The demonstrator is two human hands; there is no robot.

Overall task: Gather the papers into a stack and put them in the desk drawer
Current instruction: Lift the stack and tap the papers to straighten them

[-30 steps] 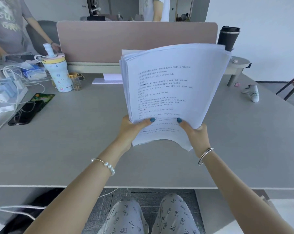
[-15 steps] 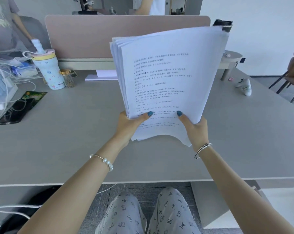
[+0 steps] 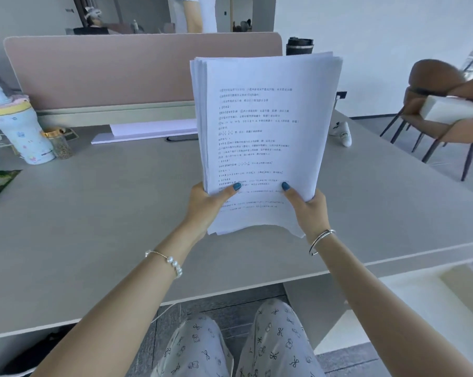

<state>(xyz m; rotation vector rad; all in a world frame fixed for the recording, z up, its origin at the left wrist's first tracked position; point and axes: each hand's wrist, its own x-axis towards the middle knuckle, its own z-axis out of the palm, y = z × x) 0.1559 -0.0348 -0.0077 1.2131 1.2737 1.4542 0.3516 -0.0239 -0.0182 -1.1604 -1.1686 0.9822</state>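
A thick stack of printed white papers (image 3: pixel 262 126) stands nearly upright above the grey desk (image 3: pixel 107 213), its lower edge curling toward me. My left hand (image 3: pixel 205 205) grips the stack's lower left side, thumb on the front sheet. My right hand (image 3: pixel 308 208) grips the lower right side in the same way. The sheets' top edges are slightly fanned. No drawer shows in this view; a white cabinet (image 3: pixel 409 300) stands under the desk's right end.
A pink divider panel (image 3: pixel 121 69) runs along the desk's back. A patterned tumbler (image 3: pixel 20 131) and small jar (image 3: pixel 61 145) stand at left, a black cup (image 3: pixel 299 46) behind the papers, a white tube (image 3: pixel 344 133) at right. A brown chair (image 3: pixel 433 112) stands right of the desk.
The view has swung to the right, so the desk items slid left and the brown chair came in. The stack stands straighter and its edges are more even; both hands keep their grip.
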